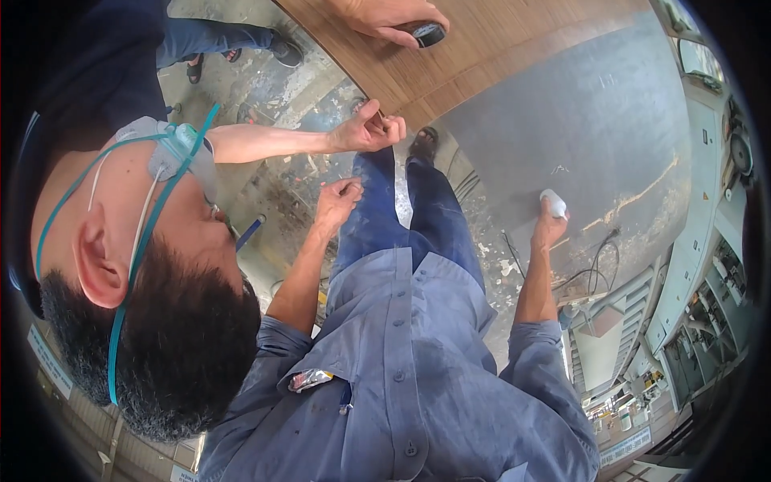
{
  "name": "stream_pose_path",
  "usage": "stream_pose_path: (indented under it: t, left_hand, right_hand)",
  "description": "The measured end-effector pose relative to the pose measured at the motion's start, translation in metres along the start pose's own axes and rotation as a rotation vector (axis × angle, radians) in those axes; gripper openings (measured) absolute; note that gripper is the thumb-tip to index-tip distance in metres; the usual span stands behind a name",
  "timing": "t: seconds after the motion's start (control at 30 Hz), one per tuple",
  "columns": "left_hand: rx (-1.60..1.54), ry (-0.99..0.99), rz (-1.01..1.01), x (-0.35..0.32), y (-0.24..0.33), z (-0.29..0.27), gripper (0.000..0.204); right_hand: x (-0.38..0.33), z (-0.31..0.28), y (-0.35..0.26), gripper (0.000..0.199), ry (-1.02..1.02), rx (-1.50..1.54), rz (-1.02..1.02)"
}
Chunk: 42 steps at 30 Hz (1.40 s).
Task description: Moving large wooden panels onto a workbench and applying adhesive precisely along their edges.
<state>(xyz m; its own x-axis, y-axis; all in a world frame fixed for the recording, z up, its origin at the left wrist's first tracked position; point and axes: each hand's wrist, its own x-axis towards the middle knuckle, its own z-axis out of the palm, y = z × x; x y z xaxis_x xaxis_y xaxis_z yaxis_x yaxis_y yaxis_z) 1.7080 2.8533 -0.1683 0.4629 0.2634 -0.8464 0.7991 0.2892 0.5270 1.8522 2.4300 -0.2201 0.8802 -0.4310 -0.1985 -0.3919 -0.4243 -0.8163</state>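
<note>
My right hand is closed around a small white plastic bottle, above the grey surface on the right. My left hand hovers in front of my left thigh. Its fingers are loosely curled, and nothing shows in them. Just beyond it, a co-worker's hand is at the near corner of a brown wood-grain board. The co-worker's other hand rests on the board with a small black rounded object in its grip; its kind is unclear.
At my left a co-worker leans in close, wearing a respirator with teal straps. The board lies over a large grey sheet. Dark cables hang by the sheet's near edge. Another person's legs stand on the stained floor at the far left.
</note>
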Motion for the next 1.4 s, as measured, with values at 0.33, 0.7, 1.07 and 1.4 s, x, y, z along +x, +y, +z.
stream_pose_path:
  t: [0.33,0.7,1.07,1.4]
  left_hand:
    - [0.133,0.042,-0.180,-0.004,-0.044,-0.019,0.035]
    - [-0.001,0.170,-0.096,-0.014,-0.038,-0.018,0.022]
    - [0.145,0.127,0.324,-0.012,0.061,0.031,0.025]
    - [-0.012,0.196,0.433,-0.007,0.092,0.044,0.016]
  right_hand:
    - [-0.008,0.028,-0.028,0.056,-0.059,-0.303,-0.031]
    - [-0.008,0.024,-0.028,0.057,-0.121,-0.329,-0.011]
    - [-0.009,0.027,-0.032,0.058,-0.174,-0.312,0.001]
    - [-0.056,0.076,-0.106,0.045,-0.464,-0.186,-0.064]
